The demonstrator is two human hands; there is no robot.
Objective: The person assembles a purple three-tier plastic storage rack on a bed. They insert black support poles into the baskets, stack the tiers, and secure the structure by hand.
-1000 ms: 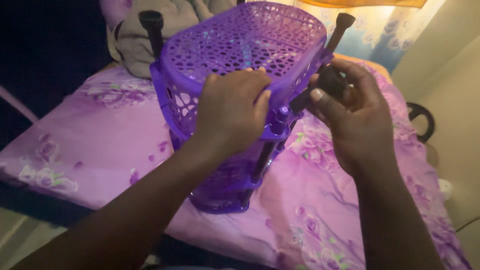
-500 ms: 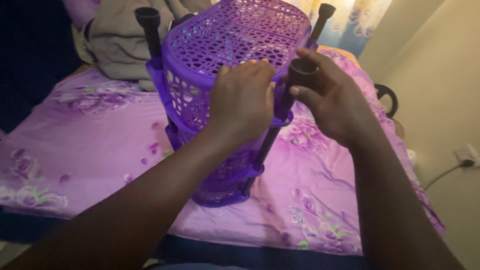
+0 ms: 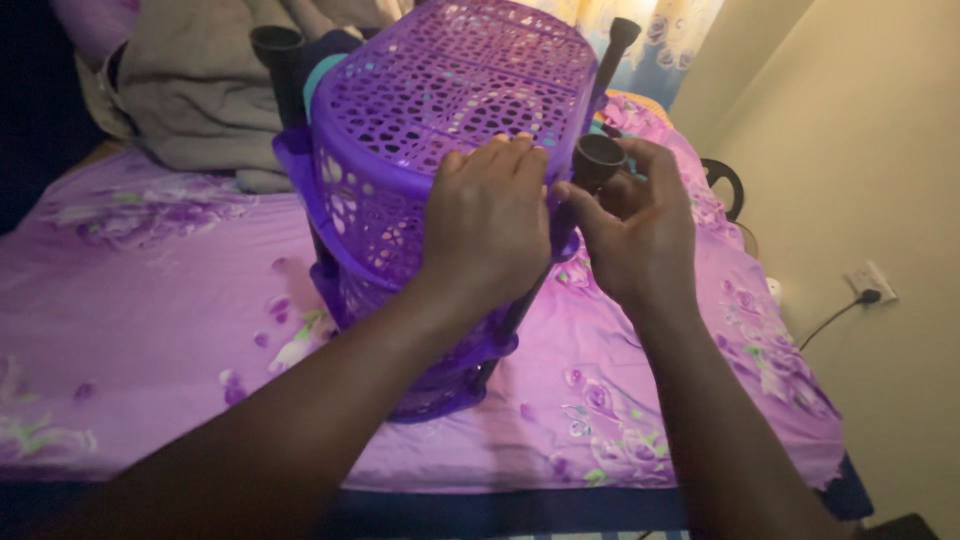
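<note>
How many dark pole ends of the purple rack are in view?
3: one pole end at the far left, one at the far right, one by the right hand. A fourth may be hidden.

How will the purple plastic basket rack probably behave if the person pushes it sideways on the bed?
The purple basket rack is tall, leans already and stands on a soft bedspread, so it would probably tip rather than slide. Its perforated plastic walls suggest it is light. The left hand and right hand seem to steady it.
</note>
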